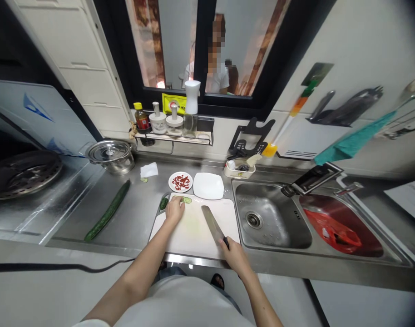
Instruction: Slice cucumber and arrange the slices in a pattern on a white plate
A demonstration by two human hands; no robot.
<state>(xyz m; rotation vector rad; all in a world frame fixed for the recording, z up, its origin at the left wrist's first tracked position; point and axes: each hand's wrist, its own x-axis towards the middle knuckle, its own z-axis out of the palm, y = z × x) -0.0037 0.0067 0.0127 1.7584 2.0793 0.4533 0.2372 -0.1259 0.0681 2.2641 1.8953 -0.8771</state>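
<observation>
On the white cutting board [204, 240], my left hand [175, 209] is at the upper left corner with its fingers bent down over some pale green cucumber slices [187, 200]. The fingertips are partly hidden, but the fingers look closed on the slices. A dark green cucumber end piece [164, 203] lies just left of that hand. My right hand [233, 251] grips the black handle of a kitchen knife [212, 224]. Its broad blade points up and left over the right half of the board, apart from the slices.
Behind the board stand a plate of chopped red pieces [171, 187] and a white square plate [208, 185]. A whole cucumber [108, 212] lies left, near a lidded steel pot [114, 156]. The sink [272, 222] adjoins on the right. A person shows beyond the window.
</observation>
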